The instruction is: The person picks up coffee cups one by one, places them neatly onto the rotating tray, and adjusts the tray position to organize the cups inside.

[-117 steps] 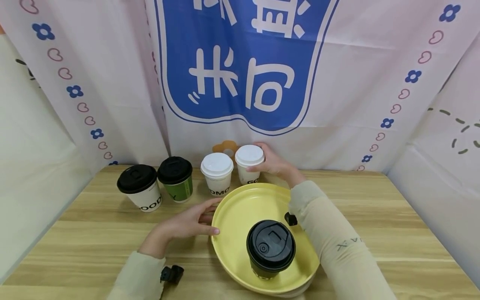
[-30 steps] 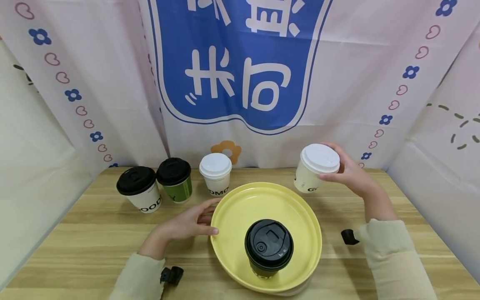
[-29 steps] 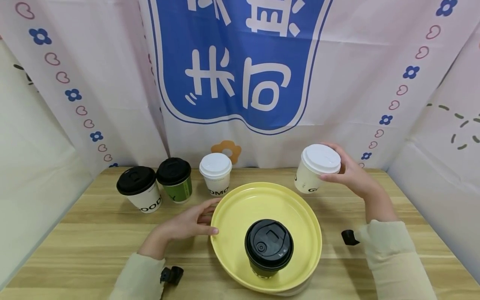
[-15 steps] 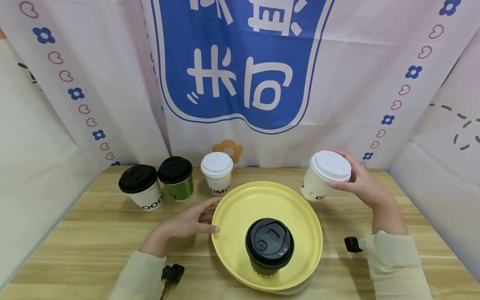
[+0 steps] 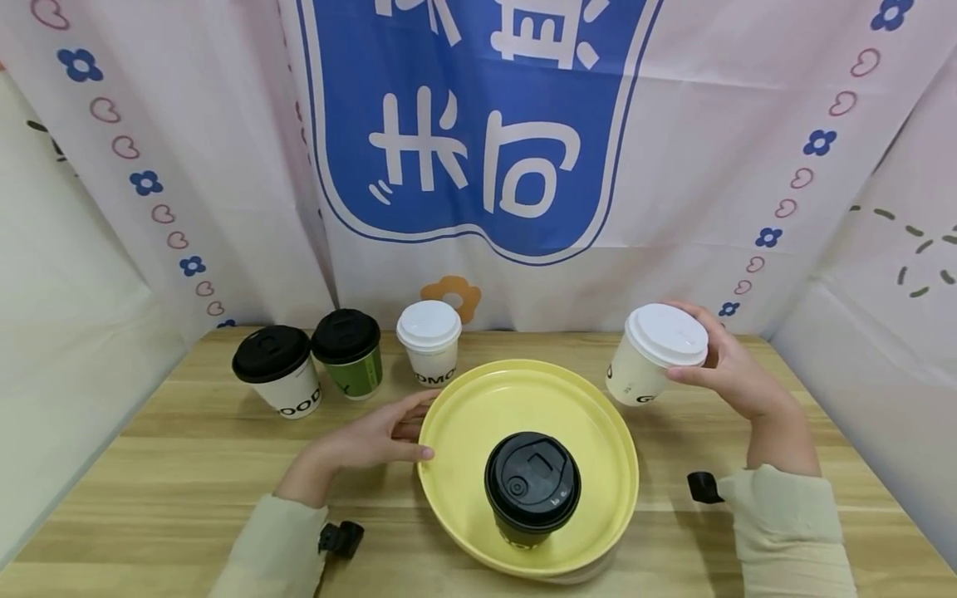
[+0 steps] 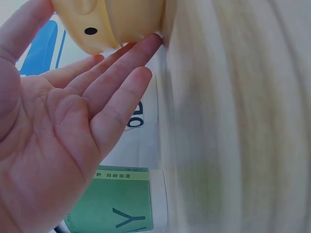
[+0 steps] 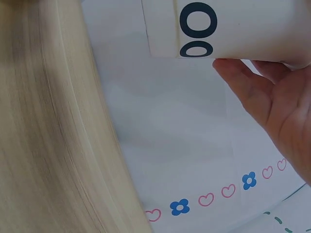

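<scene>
White-lidded cup [image 5: 654, 355], tilted, is gripped by right hand [image 5: 728, 374] above the table's far right edge. Open left hand [image 5: 374, 438] steadies yellow plate [image 5: 478, 415]. Transfer step; next, lower cup onto plate.

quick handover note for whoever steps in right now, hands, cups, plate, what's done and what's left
Right hand grips a white-lidded white cup, tilted and held off the table just right of the yellow plate.
Left hand lies open, fingertips against the plate's left rim.
On the plate: one black-lidded dark cup, upright, near the front.
Along the back of the table: black-lidded white cup, black-lidded green cup, white-lidded white cup.
Done: one cup on the plate.
Left, probably: set the held cup down on the plate, then the three at the back.
</scene>
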`<state>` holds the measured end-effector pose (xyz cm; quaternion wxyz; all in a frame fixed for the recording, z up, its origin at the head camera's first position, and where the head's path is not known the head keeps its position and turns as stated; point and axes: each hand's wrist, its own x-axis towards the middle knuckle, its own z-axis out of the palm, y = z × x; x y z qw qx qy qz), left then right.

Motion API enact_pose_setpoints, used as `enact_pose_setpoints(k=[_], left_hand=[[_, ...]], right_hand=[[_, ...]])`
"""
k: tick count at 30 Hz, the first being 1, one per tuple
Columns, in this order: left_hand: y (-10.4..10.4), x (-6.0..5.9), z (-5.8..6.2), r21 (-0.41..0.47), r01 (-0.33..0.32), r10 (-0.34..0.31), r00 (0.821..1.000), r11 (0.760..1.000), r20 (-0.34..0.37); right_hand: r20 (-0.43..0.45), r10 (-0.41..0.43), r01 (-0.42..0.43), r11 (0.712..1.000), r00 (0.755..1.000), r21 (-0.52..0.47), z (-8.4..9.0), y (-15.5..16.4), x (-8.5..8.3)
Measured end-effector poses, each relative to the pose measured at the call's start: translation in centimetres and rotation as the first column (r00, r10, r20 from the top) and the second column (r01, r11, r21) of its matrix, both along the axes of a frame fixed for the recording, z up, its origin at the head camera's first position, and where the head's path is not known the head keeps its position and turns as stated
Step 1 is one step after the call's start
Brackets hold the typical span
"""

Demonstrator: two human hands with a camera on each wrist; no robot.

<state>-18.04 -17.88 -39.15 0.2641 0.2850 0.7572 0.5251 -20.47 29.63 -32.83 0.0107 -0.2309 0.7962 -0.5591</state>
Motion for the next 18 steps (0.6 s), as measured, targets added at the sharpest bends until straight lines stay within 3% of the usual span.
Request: enact_pose_setpoints(k=[18], left_hand=[[-0.12, -0.75, 0.35, -0.036, 0.016, -0.016, 1.000, 0.999, -0.002]], right_hand=[[-0.014, 0.031, -0.031, 0.999, 0.999, 0.028, 0.01, 0.16, -0.06]])
